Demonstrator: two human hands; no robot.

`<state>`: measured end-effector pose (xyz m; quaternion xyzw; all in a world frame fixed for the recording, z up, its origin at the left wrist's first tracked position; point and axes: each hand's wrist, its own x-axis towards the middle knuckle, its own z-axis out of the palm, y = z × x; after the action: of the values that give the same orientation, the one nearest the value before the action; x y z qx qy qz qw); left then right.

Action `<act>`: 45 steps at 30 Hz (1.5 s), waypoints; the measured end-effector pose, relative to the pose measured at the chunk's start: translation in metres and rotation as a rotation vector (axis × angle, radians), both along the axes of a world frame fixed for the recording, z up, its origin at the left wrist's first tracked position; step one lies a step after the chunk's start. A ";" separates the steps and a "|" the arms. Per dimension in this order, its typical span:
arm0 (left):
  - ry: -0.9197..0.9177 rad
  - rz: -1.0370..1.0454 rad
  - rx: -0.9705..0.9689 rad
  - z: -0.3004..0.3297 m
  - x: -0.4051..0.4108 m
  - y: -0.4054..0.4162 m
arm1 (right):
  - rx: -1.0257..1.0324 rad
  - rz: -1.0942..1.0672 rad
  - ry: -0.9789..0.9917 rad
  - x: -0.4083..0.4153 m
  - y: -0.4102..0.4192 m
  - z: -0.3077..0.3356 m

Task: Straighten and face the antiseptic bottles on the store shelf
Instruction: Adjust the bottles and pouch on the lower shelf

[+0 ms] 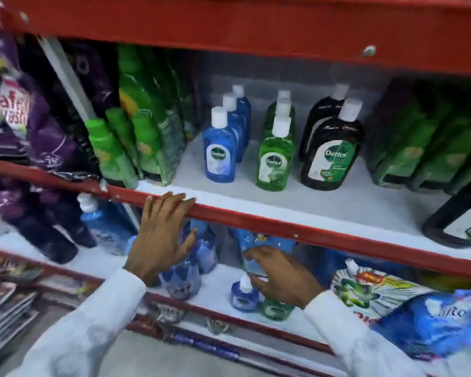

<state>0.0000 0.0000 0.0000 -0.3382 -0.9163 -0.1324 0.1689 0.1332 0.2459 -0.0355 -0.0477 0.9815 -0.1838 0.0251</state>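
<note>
**A:** Three short rows of antiseptic bottles stand on the middle shelf: the blue bottle leads the left row, the green bottle the centre one, the dark bottle the right one. All three front labels look turned toward the aisle, and each row runs back toward the far wall.

**B:** And the hands?

**A:** Neither is on those bottles. The left hand is raised, palm toward the shelving, its fingers spread and lying over the red front lip of that shelf, holding nothing. The right hand is lower, reaching into the shelf beneath, its fingers curved loosely around or just beside a blue pouch; the blur leaves me unable to tell whether they have closed on it.

**B:** What could go wrong from here?

**A:** My guess: the rows sit well back from the lip, so a reach over it could brush the front bottle with a sleeve and tip it back into the ones behind. The tall green bottles to the left already lean, and a knock there might topple them toward the blue row. Down below, the small blue bottle stands just beside the right hand, near the edge, and a careless withdrawal could sweep it off.
</note>
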 end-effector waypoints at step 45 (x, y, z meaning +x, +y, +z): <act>-0.064 0.100 0.095 -0.016 -0.013 -0.024 | -0.304 -0.229 0.309 -0.137 -0.052 0.169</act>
<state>-0.0133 -0.0237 -0.0156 -0.2794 -0.9296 -0.1778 0.1619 -0.0038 0.1937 0.1332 0.0331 0.9338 -0.3213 -0.1539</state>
